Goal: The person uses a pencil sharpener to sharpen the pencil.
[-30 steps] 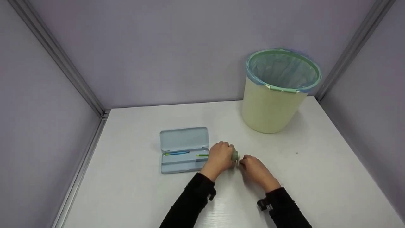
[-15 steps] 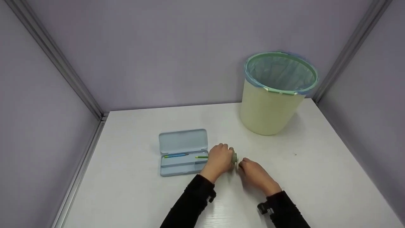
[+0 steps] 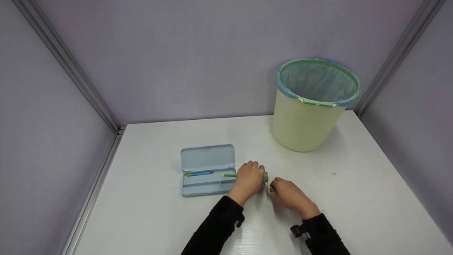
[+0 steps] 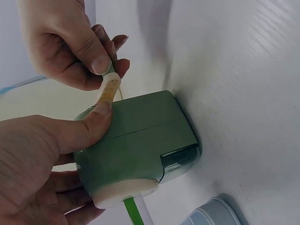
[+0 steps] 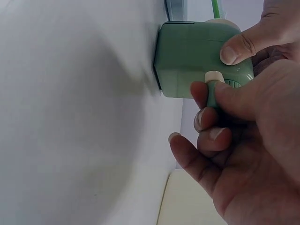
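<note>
My left hand (image 3: 249, 179) grips a green hand-crank pencil sharpener (image 4: 140, 140) that stands on the white table, its thumb on the casing near the crank. A green pencil (image 4: 133, 213) sticks out of the sharpener's cream-coloured front, towards the pencil case. On the opposite side, my right hand (image 3: 290, 194) pinches the small green crank knob (image 5: 213, 96) between thumb and forefinger, the other fingers loosely bent. The cream crank arm (image 4: 110, 89) shows beside the left thumb. In the head view the left hand hides most of the sharpener.
A light blue pencil case (image 3: 208, 157) lies open left of my hands, with a blue and a green-tipped pencil (image 3: 200, 173) in its upper compartment. At the back right stands a pale yellow bin (image 3: 304, 124) with a blue liner. Walls enclose the table's back and sides.
The right hand has shifted slightly at the crank, whose arm now points lower. The left hand keeps its grip on the sharpener. The head view has moved a little.
</note>
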`<state>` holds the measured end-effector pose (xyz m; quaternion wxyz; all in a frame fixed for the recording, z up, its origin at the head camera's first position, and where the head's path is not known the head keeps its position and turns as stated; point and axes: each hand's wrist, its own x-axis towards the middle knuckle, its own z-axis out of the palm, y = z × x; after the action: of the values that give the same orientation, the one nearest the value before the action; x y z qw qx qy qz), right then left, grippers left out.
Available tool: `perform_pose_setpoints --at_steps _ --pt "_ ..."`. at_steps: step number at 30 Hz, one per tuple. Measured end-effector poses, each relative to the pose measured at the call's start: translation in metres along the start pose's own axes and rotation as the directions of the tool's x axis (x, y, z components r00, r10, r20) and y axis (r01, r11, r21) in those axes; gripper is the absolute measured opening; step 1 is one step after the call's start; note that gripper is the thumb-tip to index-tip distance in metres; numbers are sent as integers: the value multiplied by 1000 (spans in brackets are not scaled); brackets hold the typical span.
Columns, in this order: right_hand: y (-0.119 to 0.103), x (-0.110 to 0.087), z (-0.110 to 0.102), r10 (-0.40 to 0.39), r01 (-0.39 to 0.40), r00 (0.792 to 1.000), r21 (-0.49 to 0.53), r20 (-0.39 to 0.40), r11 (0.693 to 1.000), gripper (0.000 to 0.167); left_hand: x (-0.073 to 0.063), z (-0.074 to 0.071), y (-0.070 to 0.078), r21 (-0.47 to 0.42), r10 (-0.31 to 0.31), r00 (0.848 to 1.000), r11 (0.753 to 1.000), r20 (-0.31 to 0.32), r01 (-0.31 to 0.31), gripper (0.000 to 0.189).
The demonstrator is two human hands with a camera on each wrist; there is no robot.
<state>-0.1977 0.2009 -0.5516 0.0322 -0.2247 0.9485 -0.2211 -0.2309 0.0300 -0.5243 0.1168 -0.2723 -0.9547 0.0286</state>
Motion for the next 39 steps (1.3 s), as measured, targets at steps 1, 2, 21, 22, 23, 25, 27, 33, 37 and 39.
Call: perform_pose_setpoints --at_steps 1,2,21,22,23,25,27,33,37,39 --pt "0 0 -1 0 0 1000 -1 7 1000 13 0 0 0 0 0 1000 1000 -4 0 19" --pt "-1 0 -3 0 0 1000 -4 14 1000 13 0 1 0 0 0 1000 1000 -10 0 18" --pt "-8 3 -22 -29 29 999 0 -24 1000 12 -1 -2 -6 -57 -2 1000 998 0 2 21" --pt "-8 3 -22 -40 40 999 -3 -31 999 12 -1 -2 -7 -65 -3 1000 998 3 3 22" --pt "-8 3 -21 -51 51 998 -8 -38 999 12 -1 -2 -7 -73 -5 1000 997 7 6 23" --pt "-7 3 -20 -70 69 996 -14 -53 998 11 -1 -1 -8 -77 -4 1000 997 5 4 24" --pt "-7 3 -20 -85 84 994 -16 -68 996 11 -1 1 -7 -74 -3 1000 997 0 3 25" --pt "-5 3 -19 -51 50 994 -14 -94 999 9 0 4 -2 -27 10 999 1000 -50 -11 18" --pt "-5 4 -20 -36 32 993 -34 -110 999 7 0 5 1 -13 19 997 1000 -74 -20 8" --pt "-5 4 -19 -37 32 992 -48 -119 998 6 0 5 2 -11 19 997 1000 -68 -19 8"
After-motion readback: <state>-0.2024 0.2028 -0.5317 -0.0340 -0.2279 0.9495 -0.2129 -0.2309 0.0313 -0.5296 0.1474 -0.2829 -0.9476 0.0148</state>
